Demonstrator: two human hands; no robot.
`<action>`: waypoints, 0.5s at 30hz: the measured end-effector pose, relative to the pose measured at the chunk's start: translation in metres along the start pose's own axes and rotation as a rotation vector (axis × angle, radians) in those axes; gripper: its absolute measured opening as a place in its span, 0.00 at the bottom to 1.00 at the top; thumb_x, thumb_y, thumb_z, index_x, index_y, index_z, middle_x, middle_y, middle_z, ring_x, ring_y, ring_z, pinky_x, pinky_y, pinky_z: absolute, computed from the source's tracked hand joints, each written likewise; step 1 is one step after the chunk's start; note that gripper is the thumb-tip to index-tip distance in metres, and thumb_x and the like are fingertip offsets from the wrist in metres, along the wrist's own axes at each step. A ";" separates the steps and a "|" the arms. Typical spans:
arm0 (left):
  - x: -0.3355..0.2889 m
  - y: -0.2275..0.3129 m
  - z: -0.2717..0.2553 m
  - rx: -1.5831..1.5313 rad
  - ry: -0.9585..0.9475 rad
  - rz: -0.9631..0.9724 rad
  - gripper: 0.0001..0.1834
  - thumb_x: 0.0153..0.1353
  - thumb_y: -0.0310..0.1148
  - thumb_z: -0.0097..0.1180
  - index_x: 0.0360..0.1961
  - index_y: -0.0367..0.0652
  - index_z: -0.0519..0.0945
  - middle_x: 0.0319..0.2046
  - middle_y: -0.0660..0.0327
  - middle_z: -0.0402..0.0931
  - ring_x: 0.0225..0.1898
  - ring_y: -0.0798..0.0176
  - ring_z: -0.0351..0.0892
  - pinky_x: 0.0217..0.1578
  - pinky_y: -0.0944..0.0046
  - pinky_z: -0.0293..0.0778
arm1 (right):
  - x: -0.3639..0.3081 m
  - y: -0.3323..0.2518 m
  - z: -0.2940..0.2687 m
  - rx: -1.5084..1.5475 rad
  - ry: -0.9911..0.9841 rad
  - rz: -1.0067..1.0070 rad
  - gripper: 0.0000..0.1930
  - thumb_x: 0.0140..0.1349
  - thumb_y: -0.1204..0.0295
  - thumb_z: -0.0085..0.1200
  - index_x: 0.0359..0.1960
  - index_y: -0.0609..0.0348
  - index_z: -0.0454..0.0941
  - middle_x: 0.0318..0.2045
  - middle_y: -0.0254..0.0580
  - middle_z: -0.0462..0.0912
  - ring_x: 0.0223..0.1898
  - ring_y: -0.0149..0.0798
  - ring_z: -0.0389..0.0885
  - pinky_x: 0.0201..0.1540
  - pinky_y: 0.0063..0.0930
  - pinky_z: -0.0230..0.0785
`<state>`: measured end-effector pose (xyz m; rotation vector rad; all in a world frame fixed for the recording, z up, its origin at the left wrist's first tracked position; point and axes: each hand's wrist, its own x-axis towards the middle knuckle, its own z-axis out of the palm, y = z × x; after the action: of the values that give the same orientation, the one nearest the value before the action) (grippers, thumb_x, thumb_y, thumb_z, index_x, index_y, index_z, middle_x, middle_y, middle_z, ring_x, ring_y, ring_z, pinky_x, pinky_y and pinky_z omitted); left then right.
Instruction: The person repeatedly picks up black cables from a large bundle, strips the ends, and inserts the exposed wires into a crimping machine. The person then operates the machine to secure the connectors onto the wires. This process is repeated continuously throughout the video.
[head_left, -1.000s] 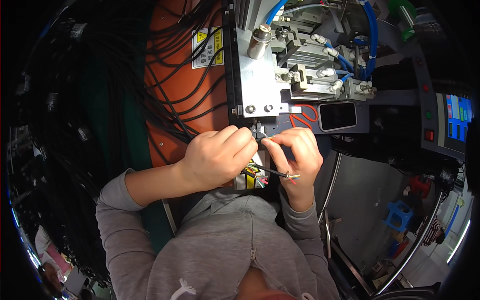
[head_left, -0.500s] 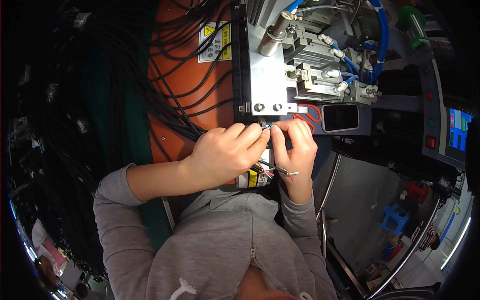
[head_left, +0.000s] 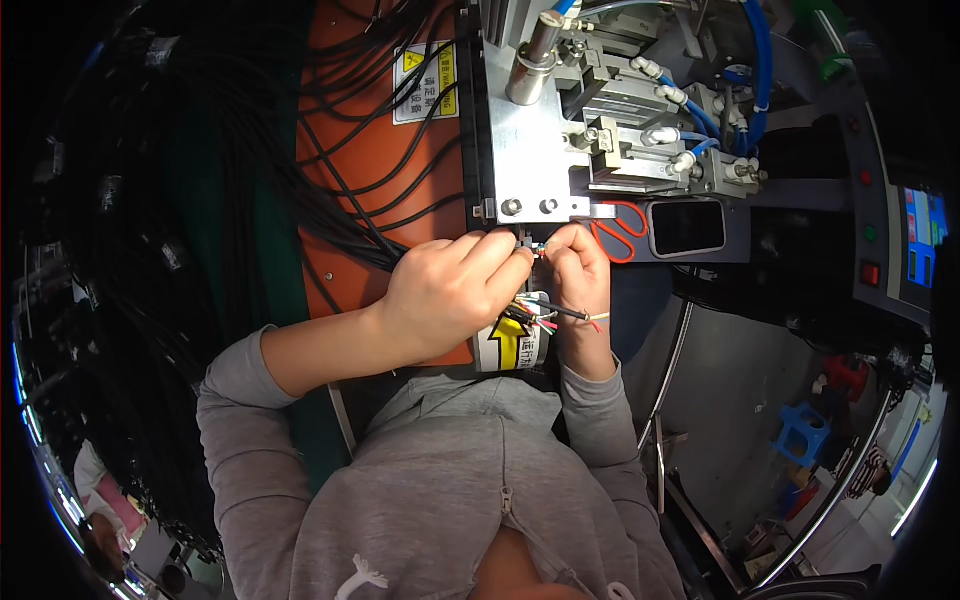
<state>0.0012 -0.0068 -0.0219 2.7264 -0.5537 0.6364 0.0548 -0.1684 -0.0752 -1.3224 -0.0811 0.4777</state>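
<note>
At the front edge of a metal machine fixture (head_left: pixel 527 165), my two hands meet fingertip to fingertip. My left hand (head_left: pixel 450 285) is closed, palm down, with thumb and forefinger pinched at the end of a black cable; most of the cable is hidden under the hand. Thin coloured wires (head_left: pixel 541 250) stick out between the hands, and the fingertips of my right hand (head_left: pixel 580 275) pinch them. Below my left hand, several black cable ends (head_left: pixel 528 312) with bare-fanned coloured wires point right, one crossing my right wrist.
A bundle of black cables (head_left: pixel 350 215) runs over the orange worktop (head_left: pixel 425 175) on the left. Red-handled scissors (head_left: pixel 622 235) and a phone (head_left: pixel 687 228) lie right of the fixture. Pneumatic cylinders (head_left: pixel 640 160) with blue hoses (head_left: pixel 765 60) stand behind. A white label with a yellow arrow (head_left: pixel 510 345) is close to me.
My right hand has turned and its fingers have curled in more, so more of the coloured wires show. My left hand stays pinched in nearly the same place. The whole view has shifted slightly.
</note>
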 end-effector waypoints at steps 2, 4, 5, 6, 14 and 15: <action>0.004 -0.001 -0.001 0.007 0.017 -0.014 0.09 0.42 0.28 0.56 0.28 0.42 0.76 0.24 0.67 0.66 0.23 0.72 0.71 0.19 0.73 0.68 | 0.000 0.000 -0.002 -0.124 0.011 -0.058 0.04 0.58 0.79 0.48 0.26 0.64 0.71 0.22 0.29 0.71 0.24 0.20 0.64 0.27 0.15 0.56; 0.004 0.001 -0.003 0.014 -0.003 -0.028 0.09 0.42 0.28 0.56 0.29 0.42 0.76 0.24 0.67 0.66 0.23 0.71 0.72 0.19 0.72 0.69 | -0.003 -0.008 0.007 -0.367 0.124 -0.203 0.04 0.58 0.77 0.51 0.26 0.64 0.71 0.20 0.31 0.71 0.23 0.22 0.66 0.27 0.18 0.59; 0.004 0.002 -0.005 0.017 -0.012 -0.036 0.09 0.42 0.28 0.56 0.29 0.42 0.76 0.25 0.67 0.66 0.23 0.71 0.72 0.20 0.72 0.69 | -0.001 -0.003 0.010 -0.313 0.155 -0.247 0.05 0.59 0.76 0.53 0.28 0.64 0.72 0.21 0.32 0.72 0.24 0.22 0.67 0.28 0.18 0.61; 0.002 0.002 -0.008 0.038 -0.044 -0.045 0.09 0.41 0.28 0.56 0.28 0.41 0.76 0.24 0.66 0.66 0.23 0.71 0.72 0.21 0.72 0.69 | 0.000 -0.001 0.006 -0.350 0.119 -0.213 0.05 0.60 0.76 0.54 0.29 0.64 0.72 0.22 0.31 0.73 0.25 0.22 0.68 0.29 0.18 0.61; -0.010 0.008 -0.020 0.072 -0.208 -0.100 0.10 0.48 0.24 0.58 0.34 0.34 0.78 0.25 0.64 0.67 0.21 0.70 0.74 0.19 0.72 0.71 | -0.006 -0.037 -0.042 -0.332 -0.472 -0.380 0.18 0.48 0.81 0.64 0.43 0.63 0.78 0.31 0.39 0.80 0.36 0.33 0.77 0.40 0.23 0.69; -0.009 0.008 -0.020 0.090 -0.222 -0.113 0.10 0.49 0.24 0.58 0.34 0.34 0.78 0.25 0.64 0.67 0.21 0.70 0.74 0.19 0.72 0.71 | -0.007 -0.043 -0.046 -0.348 -0.611 -0.453 0.21 0.46 0.81 0.66 0.45 0.63 0.79 0.33 0.42 0.81 0.37 0.37 0.79 0.41 0.26 0.70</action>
<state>-0.0174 -0.0041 -0.0074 2.9094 -0.4250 0.3408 0.0759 -0.2198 -0.0446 -1.3986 -0.9865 0.4741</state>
